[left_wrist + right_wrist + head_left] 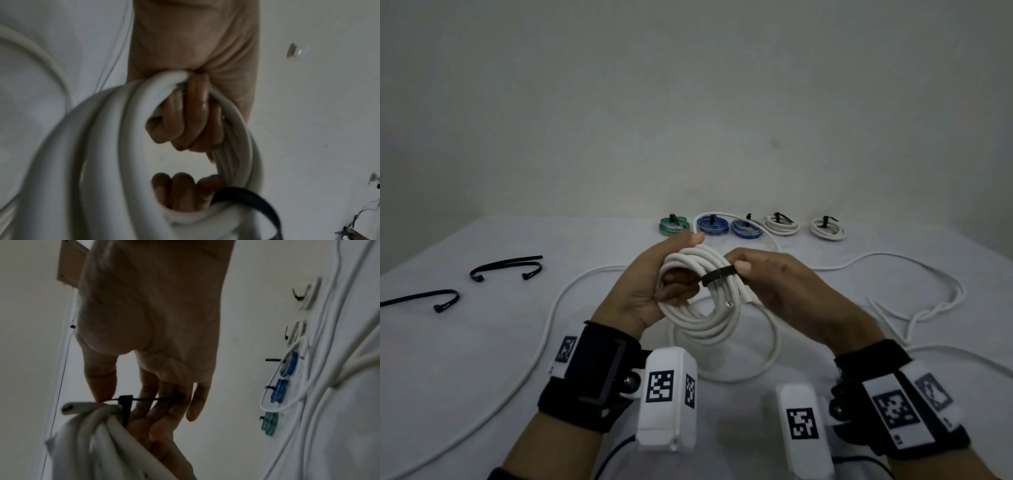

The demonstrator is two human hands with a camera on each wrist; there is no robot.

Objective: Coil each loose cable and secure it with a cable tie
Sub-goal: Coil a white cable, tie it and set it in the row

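Above the white table (465, 342) I hold a coil of white cable (700, 305) in the air between both hands. My left hand (654, 284) has its fingers curled through the coil's middle and its thumb laid over the top, so the loops are clamped in my fist. My right hand (774, 284) pinches a black cable tie (717, 275) that wraps across the loops on the coil's right side.

From the head view I see the tie only as a dark band under my thumb. My right wrist view shows more: the tie's head (125, 400) sits against the bundle, its thin tail runs across my fingers (162, 395), and a cut end of the cable (68, 407) pokes out beside it. My left wrist view shows my fingers (191, 116) wrapped round several turns (115, 129), with the tie (246, 199) blurred at the bottom.

Only the head view gives the whole table: five tied coils in a row at the far edge, one green (674, 225), two blue (711, 224) and two white (828, 229). Three spare black ties (506, 269) lie to the left. Loose white cable (893, 263) trails over the table on the right and under my hands.
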